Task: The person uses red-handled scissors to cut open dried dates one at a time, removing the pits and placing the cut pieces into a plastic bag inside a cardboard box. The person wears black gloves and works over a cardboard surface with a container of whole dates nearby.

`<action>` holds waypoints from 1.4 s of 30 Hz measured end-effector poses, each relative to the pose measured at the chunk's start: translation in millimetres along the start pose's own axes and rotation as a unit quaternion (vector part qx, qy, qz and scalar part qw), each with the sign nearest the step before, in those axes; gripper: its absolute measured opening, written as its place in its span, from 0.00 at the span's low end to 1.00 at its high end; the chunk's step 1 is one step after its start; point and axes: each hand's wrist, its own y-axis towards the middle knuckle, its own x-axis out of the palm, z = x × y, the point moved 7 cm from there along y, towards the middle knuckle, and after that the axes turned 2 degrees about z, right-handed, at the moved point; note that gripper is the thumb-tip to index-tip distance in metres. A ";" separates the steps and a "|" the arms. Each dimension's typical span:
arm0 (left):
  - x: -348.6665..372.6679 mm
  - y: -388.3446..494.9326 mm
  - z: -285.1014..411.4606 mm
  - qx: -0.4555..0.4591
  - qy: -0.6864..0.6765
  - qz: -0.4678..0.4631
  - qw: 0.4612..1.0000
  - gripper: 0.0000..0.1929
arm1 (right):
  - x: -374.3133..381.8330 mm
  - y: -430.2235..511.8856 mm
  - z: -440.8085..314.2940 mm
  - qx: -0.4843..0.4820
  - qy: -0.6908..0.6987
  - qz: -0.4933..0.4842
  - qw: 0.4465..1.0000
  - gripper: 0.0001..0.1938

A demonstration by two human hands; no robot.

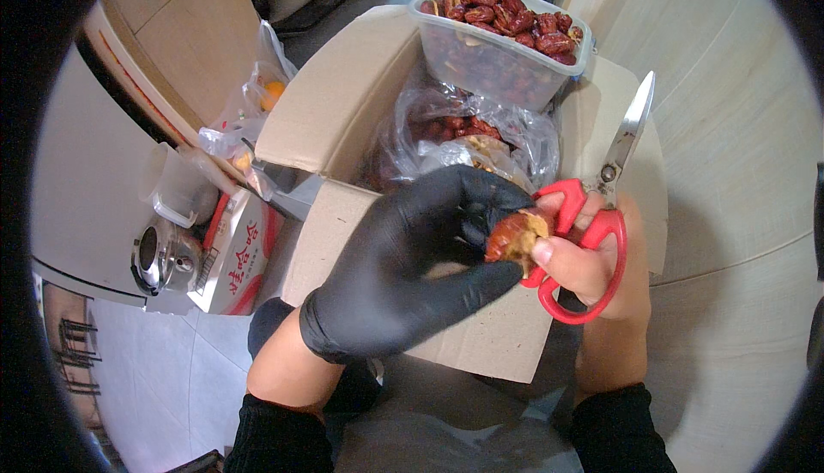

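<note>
My left hand (399, 267), in a black glove, pinches a split red jujube (508, 238) with its tan flesh showing. My bare right hand (582, 267) has its thumb pressed on the opened flesh of the same fruit. Red-handled scissors (605, 177) hang on the right hand's fingers, their blades together and pointing up and away. Beyond the hands, a clear plastic bag (534, 132) with more jujubes lies in an open cardboard box (347, 93). A translucent plastic tub (489, 67) heaped with jujubes (508, 16) rests at the far end of the box.
On the left stand a red and white carton (235, 254), a metal kettle (170, 257) and a clear plastic container (174, 183). A plastic bag with orange fruit (257, 99) is behind them. A pale wood-look panel (727, 151) runs along the right.
</note>
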 end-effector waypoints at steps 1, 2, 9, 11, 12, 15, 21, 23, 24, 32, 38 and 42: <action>-4.7 3.4 0.9 0.021 0.028 0.015 0.999 0.12 | 0.1 -0.1 2.6 0.014 -0.018 0.003 1.000 0.11; -9.2 5.0 -0.2 0.024 0.047 0.040 0.998 0.11 | 3.0 0.5 -3.5 -0.036 -0.073 -0.014 0.997 0.09; -52.1 4.7 -7.0 -0.004 -0.048 0.232 0.972 0.07 | 36.8 -19.6 11.1 0.079 -0.007 -0.222 0.972 0.18; -57.4 3.0 -3.8 0.003 -0.038 0.233 0.972 0.08 | 39.3 -18.5 19.9 0.105 -0.067 -0.223 0.967 0.19; -58.5 3.3 -3.2 0.020 -0.058 0.237 0.969 0.08 | 42.0 -15.8 23.0 0.106 -0.076 -0.230 0.964 0.20; -64.2 4.0 -1.4 0.064 -0.114 0.244 0.961 0.08 | 43.5 -12.3 38.2 0.174 -0.114 -0.263 0.942 0.21; -69.2 2.4 -1.4 0.094 -0.108 0.279 0.950 0.07 | 43.9 -8.7 39.5 0.121 -0.102 -0.215 0.964 0.17; -69.3 2.6 -0.6 0.093 -0.066 0.290 0.950 0.06 | 42.7 -7.7 36.3 0.073 -0.116 -0.177 0.975 0.16; -68.7 2.7 0.1 0.097 -0.052 0.291 0.950 0.06 | 42.6 -7.1 37.8 0.070 -0.130 -0.170 0.974 0.15; -62.0 3.3 -4.8 0.055 -0.063 0.274 0.958 0.05 | 40.4 -2.0 35.0 -0.023 -0.215 -0.148 0.965 0.18; -60.4 1.7 -2.4 0.063 -0.099 0.234 0.965 0.07 | 45.0 0.1 32.6 -0.084 -0.249 -0.141 0.954 0.17; -58.2 -0.1 -3.7 0.056 -0.167 0.205 0.963 0.09 | 46.1 -3.7 41.0 0.080 -0.091 -0.209 0.970 0.17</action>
